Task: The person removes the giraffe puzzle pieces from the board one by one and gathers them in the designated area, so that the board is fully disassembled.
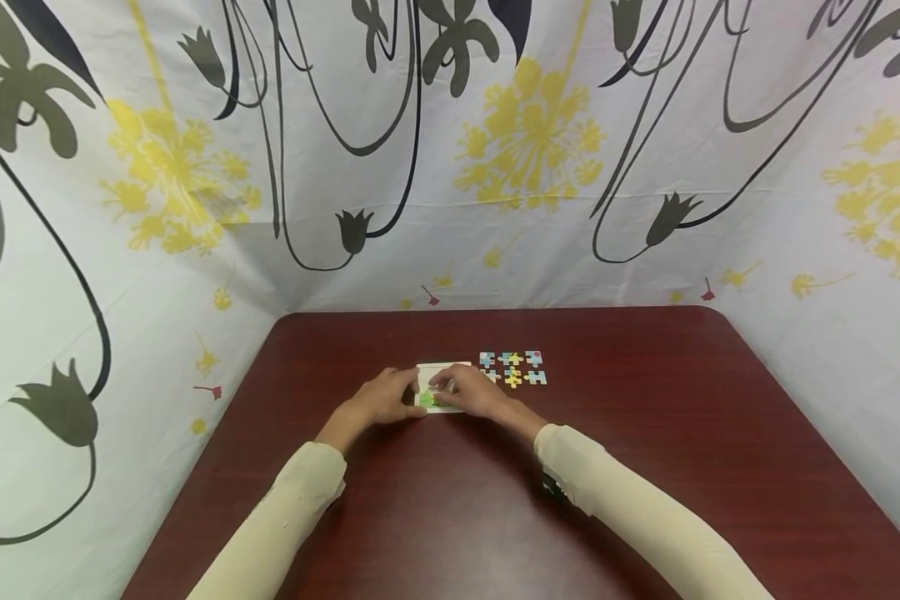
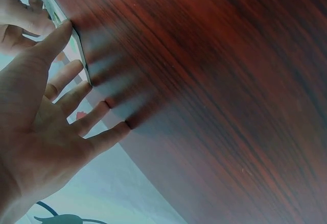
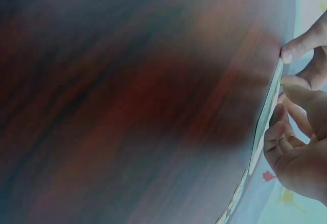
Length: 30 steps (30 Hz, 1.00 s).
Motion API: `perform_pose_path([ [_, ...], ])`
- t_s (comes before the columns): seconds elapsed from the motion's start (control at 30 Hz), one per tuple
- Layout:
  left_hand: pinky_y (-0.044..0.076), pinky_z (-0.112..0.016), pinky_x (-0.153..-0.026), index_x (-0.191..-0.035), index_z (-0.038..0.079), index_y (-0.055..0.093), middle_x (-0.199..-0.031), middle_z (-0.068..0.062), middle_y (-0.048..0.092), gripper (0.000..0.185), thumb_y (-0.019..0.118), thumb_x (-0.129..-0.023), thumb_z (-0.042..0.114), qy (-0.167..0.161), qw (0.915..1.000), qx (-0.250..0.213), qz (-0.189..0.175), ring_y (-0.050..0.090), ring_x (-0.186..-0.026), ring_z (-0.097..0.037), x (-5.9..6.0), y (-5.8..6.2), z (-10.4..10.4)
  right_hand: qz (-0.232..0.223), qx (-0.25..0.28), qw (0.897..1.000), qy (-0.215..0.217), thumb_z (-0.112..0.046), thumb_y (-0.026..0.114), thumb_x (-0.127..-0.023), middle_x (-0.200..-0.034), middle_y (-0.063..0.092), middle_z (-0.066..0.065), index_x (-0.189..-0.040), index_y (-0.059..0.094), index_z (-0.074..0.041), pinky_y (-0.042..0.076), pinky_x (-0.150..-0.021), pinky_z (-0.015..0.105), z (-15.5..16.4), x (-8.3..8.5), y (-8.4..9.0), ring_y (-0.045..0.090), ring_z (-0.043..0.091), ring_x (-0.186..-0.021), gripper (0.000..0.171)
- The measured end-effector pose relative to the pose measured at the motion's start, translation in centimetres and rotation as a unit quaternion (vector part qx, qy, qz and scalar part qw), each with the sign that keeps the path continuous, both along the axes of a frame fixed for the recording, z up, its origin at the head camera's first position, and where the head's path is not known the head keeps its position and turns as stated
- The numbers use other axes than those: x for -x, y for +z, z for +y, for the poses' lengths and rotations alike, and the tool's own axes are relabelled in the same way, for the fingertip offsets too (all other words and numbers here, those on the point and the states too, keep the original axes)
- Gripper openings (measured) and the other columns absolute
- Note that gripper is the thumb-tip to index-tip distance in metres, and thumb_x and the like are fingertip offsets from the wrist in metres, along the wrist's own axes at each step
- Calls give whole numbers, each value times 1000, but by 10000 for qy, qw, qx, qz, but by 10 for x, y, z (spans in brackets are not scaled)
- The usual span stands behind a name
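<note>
A white puzzle board lies flat on the dark red table, with a green piece showing at its near edge. My left hand lies beside the board's left side. Its fingers are straight, and one fingertip touches the board's edge. My right hand rests on top of the board, and its bent fingertips press down on the board's face. I see no piece pinched between them. Several loose coloured pieces lie in rows just right of the board.
A flowered white cloth walls in the table on the back and both sides. Both cream sleeves reach in from the near edge. Bare wood stretches to the right and left of the hands.
</note>
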<state>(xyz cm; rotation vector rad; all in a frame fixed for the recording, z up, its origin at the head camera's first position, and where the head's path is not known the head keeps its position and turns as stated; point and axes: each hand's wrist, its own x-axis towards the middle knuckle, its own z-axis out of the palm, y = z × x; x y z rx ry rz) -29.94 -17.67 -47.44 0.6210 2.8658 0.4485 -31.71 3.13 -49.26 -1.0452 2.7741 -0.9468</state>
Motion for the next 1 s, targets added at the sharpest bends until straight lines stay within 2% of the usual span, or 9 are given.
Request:
perform_pose_path([
  [0.17,43,-51,-84,-109,22,59,-107,6,57,39,73,-82,47,-29,10000,-51,51,46,-120,-23,1,-2,1,-28,-352,9994,-54,-17,71,-87,-101,69,5,-116,67,-7,51,-78,30,-6,-1,-2,65,17,-89,31],
  [0.3,43,-53,-83,-107,22,59,-105,5,58,38,73,-82,47,-39,9999,-54,98,46,-119,-24,1,-2,1,45,-594,9980,-190,-20,72,-86,-104,69,1,-116,69,-12,49,-80,30,-8,-1,-3,63,16,-92,31],
  [0.6,41,-54,-86,-108,23,58,-103,7,58,38,72,-82,47,6,10000,-38,64,44,-123,-24,0,-1,1,47,-422,9990,-150,-18,74,-84,-95,67,1,-108,70,-14,48,-74,29,-8,-4,-3,61,15,-86,24],
  [0.8,42,-53,-86,-109,23,58,-102,8,58,40,72,-81,48,3,9999,-5,100,45,-121,-22,1,-3,1,-1,-573,9981,-218,-19,73,-85,-97,66,2,-118,66,-14,49,-75,29,-9,-2,-4,62,14,-87,34],
  [1.0,42,-53,-85,-108,23,58,-101,7,58,39,73,-81,47,3,10000,-29,86,45,-120,-23,1,-2,1,-196,-461,9987,-89,-15,74,-84,-97,70,5,-116,66,-14,50,-77,32,-10,2,-5,65,16,-87,33],
])
